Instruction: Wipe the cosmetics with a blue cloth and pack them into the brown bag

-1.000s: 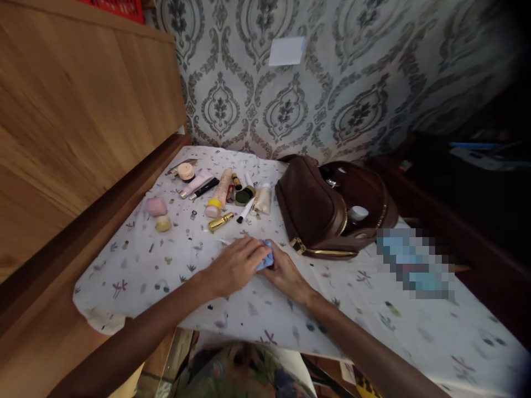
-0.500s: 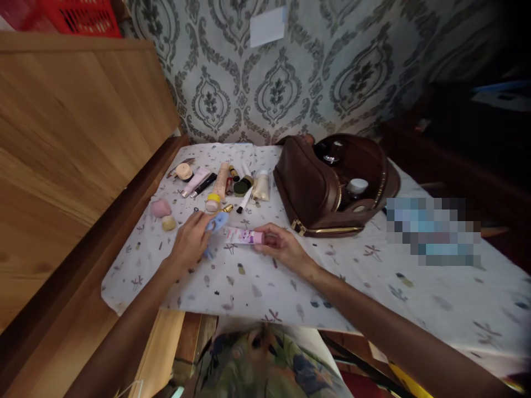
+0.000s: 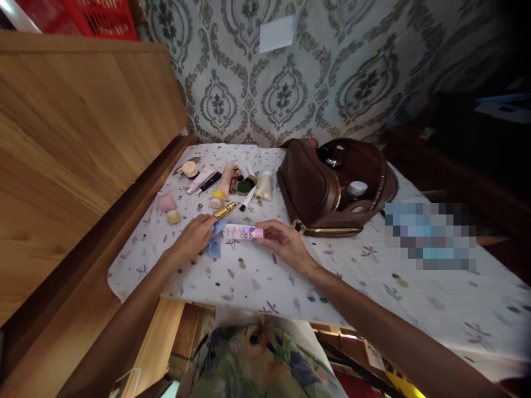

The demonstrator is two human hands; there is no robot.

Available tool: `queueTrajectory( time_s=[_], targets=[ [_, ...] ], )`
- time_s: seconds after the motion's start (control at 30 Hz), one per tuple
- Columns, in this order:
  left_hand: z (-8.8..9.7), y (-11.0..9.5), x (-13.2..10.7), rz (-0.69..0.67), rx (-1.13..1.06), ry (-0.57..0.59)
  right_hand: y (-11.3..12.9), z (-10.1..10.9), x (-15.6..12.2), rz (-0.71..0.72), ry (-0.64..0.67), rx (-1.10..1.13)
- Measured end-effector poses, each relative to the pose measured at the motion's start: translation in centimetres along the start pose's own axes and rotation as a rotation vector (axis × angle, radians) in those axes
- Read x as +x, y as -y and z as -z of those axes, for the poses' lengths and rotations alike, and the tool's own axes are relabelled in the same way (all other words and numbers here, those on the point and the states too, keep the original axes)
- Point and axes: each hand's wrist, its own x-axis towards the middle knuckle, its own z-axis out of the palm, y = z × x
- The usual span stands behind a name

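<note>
My right hand (image 3: 286,246) is closed on the pink cap end of a white and purple tube (image 3: 240,232), held level above the cloth-covered table. A light blue cloth (image 3: 213,247) is in my left hand (image 3: 194,235), its fingers closed, and the cloth meets the tube's far end. Just beyond my left fingers lies a gold lipstick tube (image 3: 224,210). A yellow-lidded jar (image 3: 216,199) and a makeup brush (image 3: 248,198) lie a little farther back.
An open brown leather bag (image 3: 309,185) with jars inside stands right of centre. Several cosmetic tubes lie at the back, with a pink sponge (image 3: 166,203) at left. A wooden cabinet (image 3: 91,110) borders the left side; a blurred patch (image 3: 429,232) covers something at right.
My left hand has lowered the blue cloth against the tube's end, uncovering more of the gold lipstick tube. My right hand keeps its hold. The whole view has shifted slightly.
</note>
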Motion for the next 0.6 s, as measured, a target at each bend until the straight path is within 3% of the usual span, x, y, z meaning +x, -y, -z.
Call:
queueTrajectory(
  time_s=[0.07,0.13,0.27,0.37,0.47,0.6],
  targets=[
    [0.7,0.9,-1.3,0.057,0.004,-0.054,-0.1,0.0,0.1,0.008,-0.005,-0.001],
    [0.8,0.3,-1.9,0.092,0.0,-0.116,-0.3,0.0,0.2,0.012,-0.005,0.0],
    [-1.0,-4.2,-0.9,-0.003,-0.044,-0.195,-0.9,-0.1,0.5,0.007,-0.004,0.007],
    [-2.9,-6.8,0.3,-0.101,0.01,-0.085,-1.1,0.1,0.7,0.003,-0.001,0.005],
    [-3.7,-6.0,0.7,-0.012,0.077,-0.053,-1.0,0.4,0.7,0.011,-0.006,-0.003],
    [-1.8,-2.3,0.1,0.109,0.086,-0.114,-0.5,0.7,0.6,0.048,-0.018,-0.022]
  ],
)
